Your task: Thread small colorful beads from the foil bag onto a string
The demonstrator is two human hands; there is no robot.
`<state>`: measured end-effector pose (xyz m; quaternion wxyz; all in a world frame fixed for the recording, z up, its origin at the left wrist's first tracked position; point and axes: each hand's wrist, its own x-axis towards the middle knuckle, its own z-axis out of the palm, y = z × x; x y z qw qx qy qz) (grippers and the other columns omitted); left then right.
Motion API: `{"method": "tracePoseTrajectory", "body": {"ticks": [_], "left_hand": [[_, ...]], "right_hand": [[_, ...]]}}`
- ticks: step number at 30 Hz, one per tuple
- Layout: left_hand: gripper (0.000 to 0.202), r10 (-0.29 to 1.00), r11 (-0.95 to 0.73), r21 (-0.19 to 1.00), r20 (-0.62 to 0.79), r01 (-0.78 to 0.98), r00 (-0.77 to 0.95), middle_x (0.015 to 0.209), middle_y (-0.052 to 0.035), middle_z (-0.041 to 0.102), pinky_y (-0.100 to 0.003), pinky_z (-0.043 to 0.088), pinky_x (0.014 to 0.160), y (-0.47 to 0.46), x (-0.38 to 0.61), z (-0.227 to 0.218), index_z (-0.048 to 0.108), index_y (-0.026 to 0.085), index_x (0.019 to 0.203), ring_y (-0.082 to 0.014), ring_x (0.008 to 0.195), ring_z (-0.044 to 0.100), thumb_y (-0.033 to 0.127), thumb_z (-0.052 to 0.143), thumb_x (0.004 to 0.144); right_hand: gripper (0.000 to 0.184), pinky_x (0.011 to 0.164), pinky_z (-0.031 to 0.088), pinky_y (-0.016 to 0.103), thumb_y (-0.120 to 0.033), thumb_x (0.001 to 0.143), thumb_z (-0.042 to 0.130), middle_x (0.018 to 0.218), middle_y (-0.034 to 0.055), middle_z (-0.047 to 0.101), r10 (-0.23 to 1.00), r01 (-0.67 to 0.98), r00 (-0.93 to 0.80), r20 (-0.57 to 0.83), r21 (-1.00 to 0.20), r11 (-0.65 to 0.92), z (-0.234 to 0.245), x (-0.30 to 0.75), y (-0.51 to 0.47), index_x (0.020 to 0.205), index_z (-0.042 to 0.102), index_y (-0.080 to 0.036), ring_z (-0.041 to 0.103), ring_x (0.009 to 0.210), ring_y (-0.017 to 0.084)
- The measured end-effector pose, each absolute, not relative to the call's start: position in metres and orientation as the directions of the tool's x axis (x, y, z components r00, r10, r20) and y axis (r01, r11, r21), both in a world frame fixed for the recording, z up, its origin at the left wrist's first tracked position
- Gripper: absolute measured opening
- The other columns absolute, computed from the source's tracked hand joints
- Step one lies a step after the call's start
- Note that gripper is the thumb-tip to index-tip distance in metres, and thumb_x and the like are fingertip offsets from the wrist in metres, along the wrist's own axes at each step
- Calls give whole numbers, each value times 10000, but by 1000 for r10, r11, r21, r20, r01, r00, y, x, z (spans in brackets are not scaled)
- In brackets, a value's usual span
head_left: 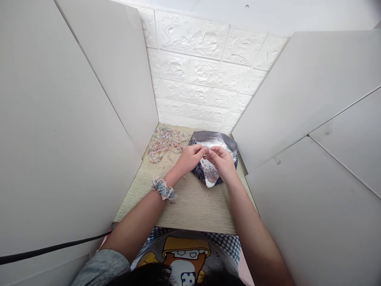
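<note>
tiny beads [206,150], axis too small to tell, pinched by left hand [189,159], right hand [222,163], over foil pouch [214,140]

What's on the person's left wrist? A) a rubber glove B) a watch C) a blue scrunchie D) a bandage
C. A blue scrunchie circles the wrist just behind the left hand, and no watch, bandage or glove shows there.

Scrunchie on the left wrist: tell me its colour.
Scrunchie: pale blue with cream edging; shows best in the head view.
</note>
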<state>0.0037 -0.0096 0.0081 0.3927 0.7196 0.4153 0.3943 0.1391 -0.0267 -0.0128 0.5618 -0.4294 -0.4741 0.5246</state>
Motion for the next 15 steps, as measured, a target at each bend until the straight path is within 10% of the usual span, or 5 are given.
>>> {"method": "tracePoseTrajectory", "body": {"ticks": [15], "left_hand": [[351,908,-349,887,241,302,343,572,18,459,-210,303,534,-10,3,8,541,133,664,-91,572,399,430,384,767]], "right_hand": [[237,707,474,291,-348,626,664,669,-23,579,997,-206,6,79,-975,78,-11,138,-27,759,535,-200,571,623,116]]}}
